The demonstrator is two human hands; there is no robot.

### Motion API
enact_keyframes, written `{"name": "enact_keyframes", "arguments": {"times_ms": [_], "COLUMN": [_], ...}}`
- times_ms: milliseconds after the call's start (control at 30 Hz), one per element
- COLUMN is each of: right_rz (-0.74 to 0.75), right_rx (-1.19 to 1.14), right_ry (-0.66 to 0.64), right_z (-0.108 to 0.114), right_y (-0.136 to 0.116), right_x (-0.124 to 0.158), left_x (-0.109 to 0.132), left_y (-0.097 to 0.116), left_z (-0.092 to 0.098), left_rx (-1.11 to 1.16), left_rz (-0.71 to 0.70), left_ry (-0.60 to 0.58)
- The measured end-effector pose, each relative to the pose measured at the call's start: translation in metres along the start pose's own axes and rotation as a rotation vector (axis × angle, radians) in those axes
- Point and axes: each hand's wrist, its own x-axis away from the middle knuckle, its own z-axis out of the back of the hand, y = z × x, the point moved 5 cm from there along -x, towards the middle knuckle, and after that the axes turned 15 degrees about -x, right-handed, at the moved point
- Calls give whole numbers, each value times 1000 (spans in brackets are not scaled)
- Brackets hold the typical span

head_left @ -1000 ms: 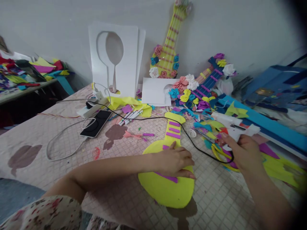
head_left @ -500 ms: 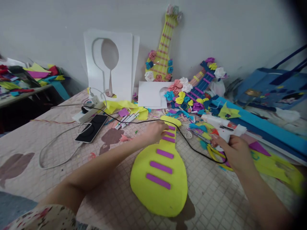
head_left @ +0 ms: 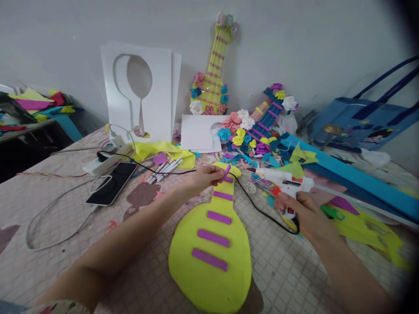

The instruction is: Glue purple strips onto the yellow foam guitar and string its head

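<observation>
A yellow guitar-shaped cutout [head_left: 212, 285] lies flat in front of me, its neck pointing away. Several purple strips [head_left: 214, 237] run across its body and neck. My left hand [head_left: 207, 178] is closed, pinching a small purple strip [head_left: 227, 173] upright between the fingertips, above the upper neck. To the right of the neck, my right hand [head_left: 307, 213] grips a white hot glue gun [head_left: 290, 182] by its handle. Its nozzle points left, toward the neck, apart from the strip. The gun's black cord [head_left: 252, 202] crosses over the neck.
A phone [head_left: 112, 183], a power strip [head_left: 101, 165] and white marker-like sticks [head_left: 165, 170] lie left. White boards [head_left: 160, 96] and a decorated yellow guitar [head_left: 216, 65] lean on the wall. Paper flowers [head_left: 240, 137], paper scraps and a blue bag [head_left: 347, 117] stand right.
My left hand has risen slightly from the neck, and a purple strip now shows upright in its fingers. The glue gun has moved left, nearer the neck. The view has shifted slightly.
</observation>
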Motion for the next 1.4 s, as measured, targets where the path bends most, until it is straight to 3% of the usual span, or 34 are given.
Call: {"name": "enact_keyframes", "arguments": {"times_ms": [100,233,467,1067,1400], "right_rz": [-80,-60,-36,67,32], "right_rx": [-109,39,252,364,363], "right_ry": [-45,-98,-94,-155,-38], "right_z": [-11,-26,-39,-42,-33], "right_y": [-1,-7,-12,-14,-9], "right_x": [5,13,22,22,19], "left_x": [3,9,10,9,12], "left_y": [-2,0,0,0,-3], "left_z": [-10,-19,-21,-24,-27], "left_rx": [360,488,529,526,479], "left_rz": [173,273,295,283,247], "left_ry": [-90,-156,-178,-184,-259]}}
